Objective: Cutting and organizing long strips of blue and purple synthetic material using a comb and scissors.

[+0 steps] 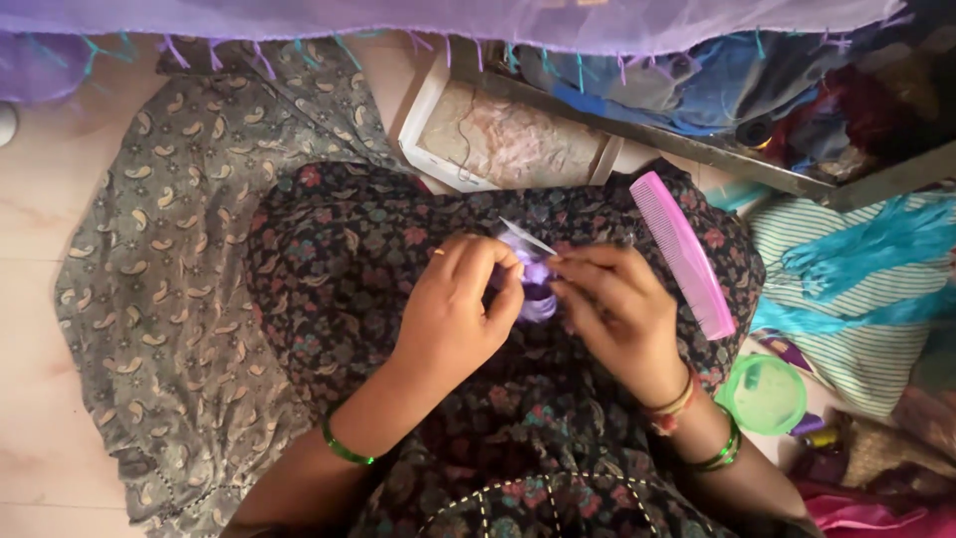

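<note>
Head view: I see my left hand (460, 314) and right hand (617, 309) pinching purple thread (538, 289) on my lap; pink comb (682, 254) just right

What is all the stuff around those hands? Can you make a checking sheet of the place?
Surface: a lap in dark flowered cloth, over a pale floor.
Job's things: purple threads pinched between both hands; a thin pale strip sticks up from them.
Clutter: pink comb on the lap beside the right hand; green round lid; grey patterned cloth.
Grips: left hand and right hand both closed on the threads, green bangles on the wrists.
Cables: nothing seen.
Surroundings: purple fringed cloth hanging above; white-edged box; striped cloth with blue threads; heaped clothes.
</note>
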